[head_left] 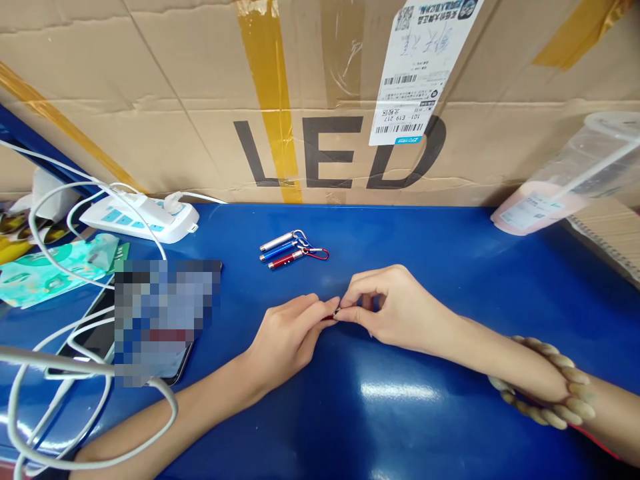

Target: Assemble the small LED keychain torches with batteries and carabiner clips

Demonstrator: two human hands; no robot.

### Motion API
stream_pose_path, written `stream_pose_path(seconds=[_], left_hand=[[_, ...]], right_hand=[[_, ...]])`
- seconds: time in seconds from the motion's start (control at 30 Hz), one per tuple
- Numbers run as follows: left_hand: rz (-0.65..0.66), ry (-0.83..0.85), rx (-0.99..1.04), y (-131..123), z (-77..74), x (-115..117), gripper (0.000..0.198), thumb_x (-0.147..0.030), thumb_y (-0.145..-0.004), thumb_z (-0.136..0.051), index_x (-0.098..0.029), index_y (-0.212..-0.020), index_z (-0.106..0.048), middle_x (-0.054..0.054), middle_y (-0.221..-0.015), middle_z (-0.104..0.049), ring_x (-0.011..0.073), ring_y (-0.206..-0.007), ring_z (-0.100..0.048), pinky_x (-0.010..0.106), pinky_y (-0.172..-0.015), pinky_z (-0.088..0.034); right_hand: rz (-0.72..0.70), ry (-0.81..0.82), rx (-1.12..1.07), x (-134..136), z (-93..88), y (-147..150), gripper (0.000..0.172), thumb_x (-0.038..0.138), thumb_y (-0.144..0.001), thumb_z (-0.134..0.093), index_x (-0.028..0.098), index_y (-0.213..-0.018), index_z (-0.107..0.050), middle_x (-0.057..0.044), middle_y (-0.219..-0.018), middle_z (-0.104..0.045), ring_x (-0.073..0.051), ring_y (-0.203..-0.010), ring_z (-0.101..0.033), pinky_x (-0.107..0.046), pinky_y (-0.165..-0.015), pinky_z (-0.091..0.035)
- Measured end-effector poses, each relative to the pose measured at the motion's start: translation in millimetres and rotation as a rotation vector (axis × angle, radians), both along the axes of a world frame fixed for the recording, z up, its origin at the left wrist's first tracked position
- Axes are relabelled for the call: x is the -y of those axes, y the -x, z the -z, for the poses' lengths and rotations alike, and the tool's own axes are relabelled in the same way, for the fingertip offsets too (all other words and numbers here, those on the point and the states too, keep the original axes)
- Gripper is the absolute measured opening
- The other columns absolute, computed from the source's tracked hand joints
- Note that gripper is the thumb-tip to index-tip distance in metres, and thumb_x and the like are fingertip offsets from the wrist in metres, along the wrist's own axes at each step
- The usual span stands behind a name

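Note:
My left hand [293, 328] is closed around a small red item [329, 317], mostly hidden by the fingers, with a dark, shiny end showing. Thumb and forefinger of my right hand [383, 301] pinch at that end, so the fingertips of both hands meet. Just beyond the hands, three keychain penlights lie side by side on the blue table [425, 247]: a silver penlight [277, 242], a blue penlight [279, 251] and a red penlight [286, 260]. Carabiner clips are attached at their right ends.
A large cardboard box [200, 133] stands along the back. At left are a white power strip [145, 217], looping white cables [107, 393], a phone [170, 320] with a blurred screen and a green tissue pack [60, 267]. A plastic cup [540, 200] with pink contents stands back right.

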State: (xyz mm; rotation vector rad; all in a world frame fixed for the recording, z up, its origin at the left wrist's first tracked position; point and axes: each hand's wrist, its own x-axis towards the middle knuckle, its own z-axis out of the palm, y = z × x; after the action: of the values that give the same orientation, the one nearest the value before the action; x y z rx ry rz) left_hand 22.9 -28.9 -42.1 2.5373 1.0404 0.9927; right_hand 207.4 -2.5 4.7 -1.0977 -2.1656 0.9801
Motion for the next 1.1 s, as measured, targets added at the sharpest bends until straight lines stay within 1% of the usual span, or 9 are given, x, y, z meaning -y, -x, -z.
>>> stream_pose_path(seconds=[0.17, 0.37, 0.5, 0.63, 0.73, 0.8, 0.93, 1.03, 1.1], left_hand=[[0.028, 0.022, 0.086, -1, -3.0, 0, 0.016, -0.017, -0.093, -0.043, -0.016, -0.103, -0.056, 0.001, -0.068, -0.058, 0.0111, -0.057, -0.053, 0.020, -0.054, -0.046], [0.018, 0.181, 0.137, -1, -9.8, 1, 0.015, -0.018, -0.091, -0.049, -0.019, -0.106, -0.052, 0.003, -0.088, -0.061, 0.0125, -0.076, -0.060, 0.021, -0.068, -0.051], [0.017, 0.261, 0.117, -2, -15.3, 0, 0.016, -0.018, -0.093, -0.042, -0.018, -0.106, -0.051, 0.006, -0.092, -0.060, 0.0150, -0.082, -0.058, 0.025, -0.073, -0.050], [0.018, 0.222, 0.110, -2, -15.2, -1, 0.019, -0.015, -0.094, -0.036, -0.016, -0.097, -0.055, 0.005, -0.082, -0.061, 0.0144, -0.072, -0.054, 0.026, -0.069, -0.047], [0.032, 0.182, 0.087, -2, -12.2, -2, 0.018, -0.015, -0.094, -0.040, -0.015, -0.097, -0.058, 0.004, -0.075, -0.061, 0.0138, -0.066, -0.052, 0.026, -0.064, -0.047], [0.059, 0.175, 0.100, -2, -10.3, -1, 0.017, -0.013, -0.092, -0.043, -0.014, -0.099, -0.059, 0.004, -0.075, -0.062, 0.0137, -0.066, -0.053, 0.024, -0.061, -0.047], [0.080, 0.111, 0.171, -4, -9.3, 2, 0.018, -0.008, -0.090, -0.046, -0.013, -0.101, -0.060, 0.006, -0.080, -0.066, 0.0136, -0.069, -0.059, 0.023, -0.062, -0.050], [0.062, 0.022, 0.189, -5, -10.0, 5, 0.020, -0.007, -0.088, -0.047, -0.014, -0.102, -0.060, 0.005, -0.080, -0.068, 0.0132, -0.067, -0.061, 0.023, -0.060, -0.050], [0.038, -0.022, 0.187, -5, -10.2, 6, 0.022, -0.005, -0.087, -0.048, -0.015, -0.102, -0.061, 0.004, -0.079, -0.068, 0.0125, -0.064, -0.061, 0.023, -0.058, -0.049]], right_hand=[[-0.022, 0.236, 0.005, -5, -5.0, -3, 0.015, 0.025, -0.074, -0.065, 0.014, -0.064, -0.066, 0.002, -0.050, -0.059, -0.007, -0.039, -0.049, -0.019, -0.039, -0.037], [-0.040, 0.262, -0.055, -10, -10.0, -7, 0.012, 0.028, -0.073, -0.067, 0.017, -0.069, -0.069, 0.003, -0.055, -0.062, -0.007, -0.042, -0.051, -0.018, -0.040, -0.038], [-0.017, 0.163, -0.031, -13, -13.6, -10, 0.012, 0.029, -0.071, -0.070, 0.018, -0.067, -0.069, 0.003, -0.058, -0.065, -0.007, -0.045, -0.051, -0.018, -0.041, -0.037], [-0.053, 0.047, 0.078, -15, -13.2, -14, 0.015, 0.034, -0.074, -0.068, 0.020, -0.069, -0.069, 0.003, -0.063, -0.066, -0.008, -0.051, -0.054, -0.019, -0.045, -0.038], [-0.205, -0.150, 0.212, -16, -11.0, -19, 0.013, 0.029, -0.083, -0.060, 0.022, -0.075, -0.068, 0.004, -0.071, -0.067, -0.009, -0.061, -0.059, -0.020, -0.051, -0.037], [-0.303, -0.309, 0.324, -14, -9.4, -20, 0.019, 0.024, -0.088, -0.052, 0.021, -0.076, -0.067, 0.003, -0.072, -0.066, -0.010, -0.061, -0.060, -0.022, -0.049, -0.033], [-0.329, -0.524, 0.433, -5, -6.4, -19, 0.033, 0.019, -0.092, -0.038, 0.017, -0.071, -0.063, 0.000, -0.063, -0.062, -0.010, -0.051, -0.055, -0.025, -0.043, -0.025], [-0.274, -0.488, 0.363, 3, -5.2, -13, 0.034, 0.017, -0.091, -0.037, 0.016, -0.067, -0.061, 0.000, -0.060, -0.059, -0.009, -0.046, -0.051, -0.025, -0.041, -0.025], [-0.209, -0.306, 0.223, 8, -5.6, -9, 0.031, 0.018, -0.089, -0.041, 0.016, -0.063, -0.059, 0.001, -0.057, -0.059, -0.008, -0.046, -0.051, -0.022, -0.042, -0.029]])
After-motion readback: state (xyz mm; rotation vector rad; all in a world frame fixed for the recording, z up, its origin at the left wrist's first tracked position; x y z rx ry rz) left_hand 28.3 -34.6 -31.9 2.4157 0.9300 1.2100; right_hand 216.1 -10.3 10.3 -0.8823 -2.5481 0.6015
